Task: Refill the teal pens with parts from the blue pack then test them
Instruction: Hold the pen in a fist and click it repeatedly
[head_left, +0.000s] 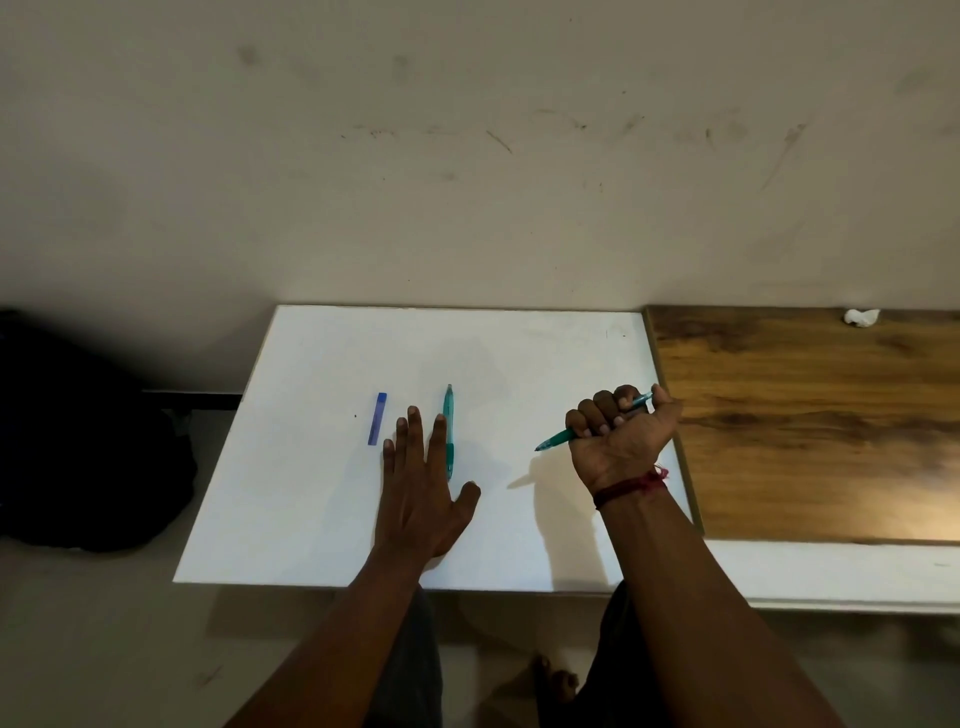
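1. White, smooth and rectangular, the flat board bears both hands and the task's things.
2. To its right lies a brown wood-grain panel; to its left slumps a dark soft bag.
3. The left hand rests palm-down on the board, fingers straight and slightly spread, holding nothing.
4. The right hand is a fist curled round a slim teal plastic pen, whose tip slants down-left above the board; a red thread band circles the wrist.
5. A second teal pen, translucent, lies on the board just beside the left index finger.
6. The narrow blue rectangular pack lies on the board, just left of the left fingertips.
7. A crumpled white wad sits at the panel's far edge.
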